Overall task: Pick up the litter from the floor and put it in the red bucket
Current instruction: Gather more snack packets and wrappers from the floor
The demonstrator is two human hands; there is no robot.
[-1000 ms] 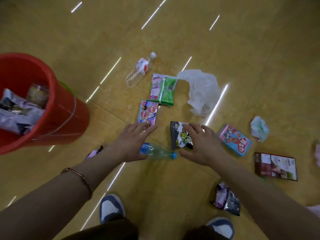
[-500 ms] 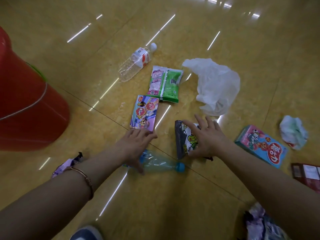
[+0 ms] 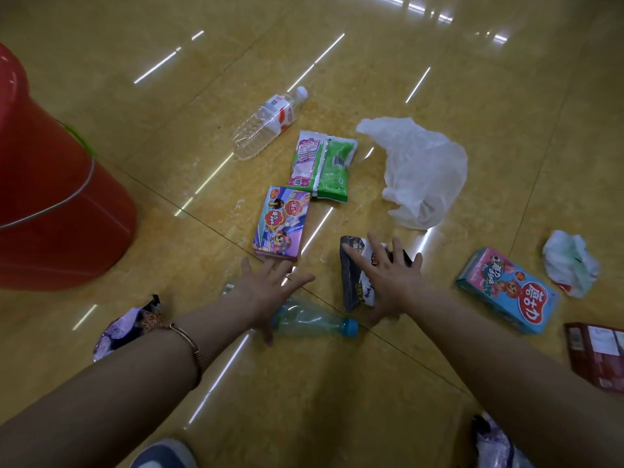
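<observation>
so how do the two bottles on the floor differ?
Cap: the near bottle has a blue one, the far bottle a white one.
Label: the far bottle wears a red-and-white band; the near bottle shows none.
Contact: the left hand is spread over the near bottle; nothing is near the far bottle.
Both are clear plastic, lying on their sides.

Bare forearms, no sleeves; copper-coloured coiled bangle (image 3: 189,342) on left wrist; grey-blue shoe (image 3: 162,454), white toe
</observation>
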